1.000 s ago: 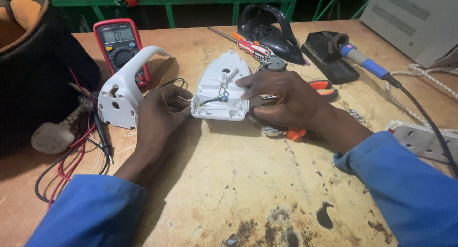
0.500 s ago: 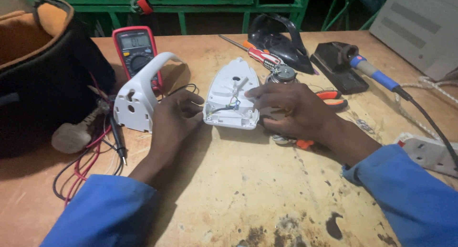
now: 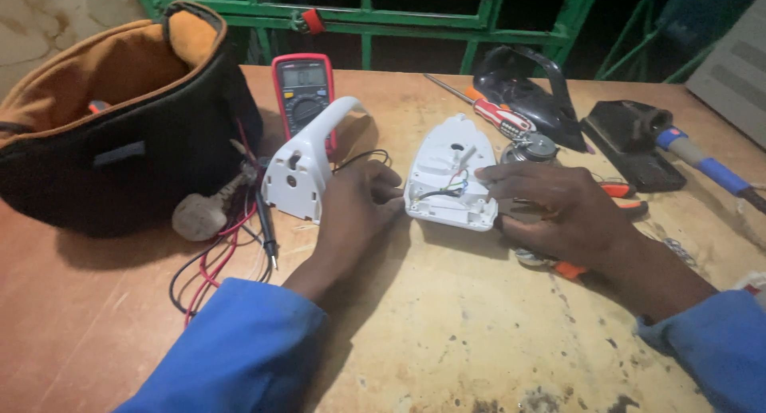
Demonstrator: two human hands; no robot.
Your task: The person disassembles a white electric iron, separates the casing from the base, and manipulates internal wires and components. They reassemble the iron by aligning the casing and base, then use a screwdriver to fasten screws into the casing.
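A white iron body (image 3: 444, 173) lies opened on the wooden table (image 3: 447, 333), with thin wires showing inside. My right hand (image 3: 562, 213) grips its right edge, fingers laid over the top. My left hand (image 3: 359, 201) lies curled on the table, with its fingertips against the body's left edge. A white handle cover (image 3: 305, 164) stands upright just left of this hand, touching its thumb side.
A black and orange tool bag (image 3: 120, 134) fills the left. A red multimeter (image 3: 303, 90), its red and black leads (image 3: 227, 257) and a plug (image 3: 195, 215) lie nearby. A screwdriver (image 3: 495, 116), a black iron part (image 3: 531, 90), a solder reel (image 3: 535, 147), orange-handled pliers (image 3: 626, 193) and a soldering iron (image 3: 706, 164) lie behind and right.
Both hands stay at the iron body. My right fingers have shifted slightly on its top. The view has tilted, so the table things sit lower in the picture.
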